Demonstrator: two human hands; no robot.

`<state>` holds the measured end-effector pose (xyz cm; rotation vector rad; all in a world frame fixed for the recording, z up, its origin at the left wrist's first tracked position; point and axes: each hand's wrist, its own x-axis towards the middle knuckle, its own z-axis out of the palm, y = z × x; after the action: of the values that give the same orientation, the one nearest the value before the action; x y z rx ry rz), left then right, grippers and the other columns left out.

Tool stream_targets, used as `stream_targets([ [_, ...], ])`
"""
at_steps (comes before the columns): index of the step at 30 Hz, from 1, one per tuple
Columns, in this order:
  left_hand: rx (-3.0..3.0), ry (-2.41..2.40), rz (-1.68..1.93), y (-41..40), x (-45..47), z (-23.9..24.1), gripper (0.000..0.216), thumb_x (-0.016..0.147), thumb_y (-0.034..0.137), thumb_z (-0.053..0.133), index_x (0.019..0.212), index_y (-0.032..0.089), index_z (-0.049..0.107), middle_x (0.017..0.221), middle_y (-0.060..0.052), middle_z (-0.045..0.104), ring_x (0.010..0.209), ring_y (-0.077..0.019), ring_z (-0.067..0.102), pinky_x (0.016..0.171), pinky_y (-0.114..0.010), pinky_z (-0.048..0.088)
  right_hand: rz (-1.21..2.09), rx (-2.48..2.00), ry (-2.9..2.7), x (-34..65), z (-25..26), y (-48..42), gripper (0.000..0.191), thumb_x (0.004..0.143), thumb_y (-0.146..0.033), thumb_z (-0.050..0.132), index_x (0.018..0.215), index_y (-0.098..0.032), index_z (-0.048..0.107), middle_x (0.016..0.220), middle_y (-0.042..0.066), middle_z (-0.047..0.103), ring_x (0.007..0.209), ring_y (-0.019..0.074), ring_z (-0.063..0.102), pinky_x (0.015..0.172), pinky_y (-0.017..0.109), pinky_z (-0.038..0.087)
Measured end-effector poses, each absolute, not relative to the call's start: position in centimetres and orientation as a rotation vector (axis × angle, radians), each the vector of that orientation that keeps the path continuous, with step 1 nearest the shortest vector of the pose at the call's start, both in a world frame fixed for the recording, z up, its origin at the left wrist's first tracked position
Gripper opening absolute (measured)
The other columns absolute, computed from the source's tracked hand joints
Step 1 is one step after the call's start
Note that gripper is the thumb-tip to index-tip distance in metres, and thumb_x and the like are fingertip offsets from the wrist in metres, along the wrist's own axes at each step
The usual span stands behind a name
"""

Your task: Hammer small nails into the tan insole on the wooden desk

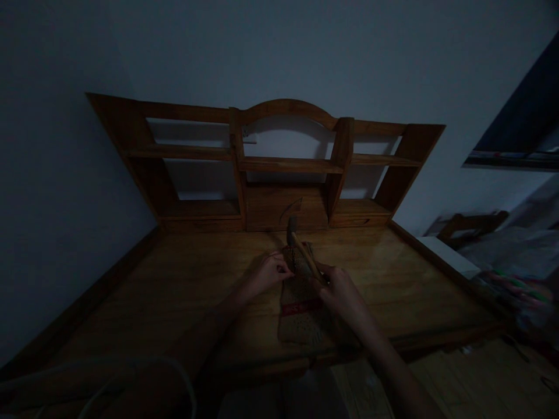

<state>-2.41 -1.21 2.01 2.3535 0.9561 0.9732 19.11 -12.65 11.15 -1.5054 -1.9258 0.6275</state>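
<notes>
dim room, pale wall behind. one wooden desk (174, 291) fills most of the view, raised edge strips on left and right sides. at the back of the desk stands one wooden shelf unit (288, 166) with an arched top; it has open compartments in three columns, all showing only the wall behind them, plus a closed panel low in the middle. nothing visible inside any compartment.

to the right, off the desk, one dark window opening (524, 122), a wooden chair back (471, 224) and a heap of cloth or bedding (515, 262), too blurred to sort. a pale cable (131, 372) loops at bottom left.

near the front middle of the desk lies one brownish sack-like cloth (301, 317), flat, with a red band across it. its far end is bunched up under the hands.

two hands, both the person's own. left hand (268, 273) is closed in a pinch on the left edge of the cloth's upper part. right hand (343, 294) is wrapped around the handle of one hammer (301, 250); the handle slants up and away, the dark head sits just above the cloth's far end, close to the shelf unit's lower panel. whether the head touches the cloth cannot be told.
</notes>
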Motion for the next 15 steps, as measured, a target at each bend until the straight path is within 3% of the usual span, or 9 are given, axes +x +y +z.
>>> stream_targets([
  [3, 2.33, 0.962, 0.968, -1.4, -2.3, 2.2, 0.02, 0.079, 0.038, 0.07, 0.073, 0.019, 0.072, 0.078, -0.003, 0.059, 0.083, -0.011, 0.05, 0.074, -0.023, 0.038, 0.669, -1.441, -1.886, 18.9, 10.7, -12.7, 0.032, 0.087, -0.027, 0.051, 0.11, -0.013, 0.067, 0.088, 0.005, 0.065, 0.085, 0.0199, 0.063, 0.074, 0.026, 0.046],
  [9, 2.367, 0.979, 0.982, -1.7, -2.2, 2.8, 0.017, 0.078, 0.036, 0.072, 0.073, 0.02, 0.071, 0.078, 0.0, 0.058, 0.084, -0.0099, 0.051, 0.074, -0.023, 0.038, 0.695, -1.292, -1.647, 19.6, 10.2, -14.2, 0.045, 0.093, -0.037, 0.052, 0.132, -0.015, 0.057, 0.125, 0.004, 0.058, 0.108, 0.0145, 0.059, 0.09, 0.022, 0.048],
  [11, 2.303, 0.986, 1.008, -1.5, -2.3, 3.0, 0.021, 0.074, 0.042, 0.074, 0.078, 0.021, 0.072, 0.082, 0.0, 0.057, 0.084, -0.0088, 0.052, 0.073, -0.022, 0.039, 0.632, -1.285, -1.572, 20.7, 10.1, -14.8, 0.046, 0.091, -0.04, 0.057, 0.129, -0.014, 0.058, 0.129, 0.004, 0.056, 0.118, 0.0147, 0.053, 0.1, 0.021, 0.043],
  [14, 2.122, 1.078, 1.122, -0.9, -2.7, 3.4, 0.033, 0.075, 0.051, 0.071, 0.086, 0.019, 0.071, 0.093, -0.001, 0.058, 0.088, -0.0091, 0.055, 0.077, -0.021, 0.043, 0.57, -1.402, -1.434, 23.0, 9.2, -16.0, 0.05, 0.085, -0.046, 0.064, 0.124, -0.015, 0.061, 0.115, 0.004, 0.063, 0.105, 0.0162, 0.06, 0.089, 0.022, 0.049],
  [15, 2.026, 1.163, 1.171, -0.7, -2.9, 3.4, 0.034, 0.078, 0.05, 0.068, 0.088, 0.018, 0.071, 0.093, -0.002, 0.059, 0.087, -0.0098, 0.056, 0.078, -0.022, 0.044, 0.577, -1.412, -1.396, 23.8, 8.7, -16.6, 0.052, 0.082, -0.046, 0.067, 0.124, -0.016, 0.061, 0.119, 0.003, 0.061, 0.111, 0.0169, 0.057, 0.093, 0.02, 0.047],
])
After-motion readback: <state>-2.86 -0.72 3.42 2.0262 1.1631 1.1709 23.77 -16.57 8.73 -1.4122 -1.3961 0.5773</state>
